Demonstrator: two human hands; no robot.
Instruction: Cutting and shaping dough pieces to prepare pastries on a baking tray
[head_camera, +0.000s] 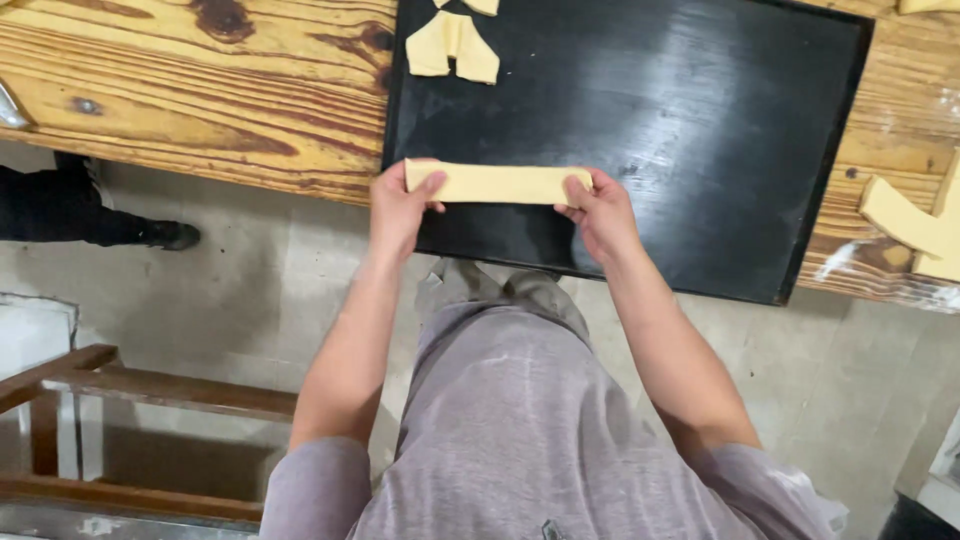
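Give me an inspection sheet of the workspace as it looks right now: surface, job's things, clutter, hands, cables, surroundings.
Surface: wooden table with knots and dark stains; a black baking tray lies on it, its near edge past the table edge.
Job's things: a pale dough strip held level over the tray's near edge; a folded dough piece sits at the tray's far left corner.
Clutter: more dough pieces on the table right of the tray.
Hands: left hand pinches the strip's left end, right hand its right end.
Cables: nothing seen.
Surroundings: tiled floor, a wooden frame lower left, another person's dark shoe at left.
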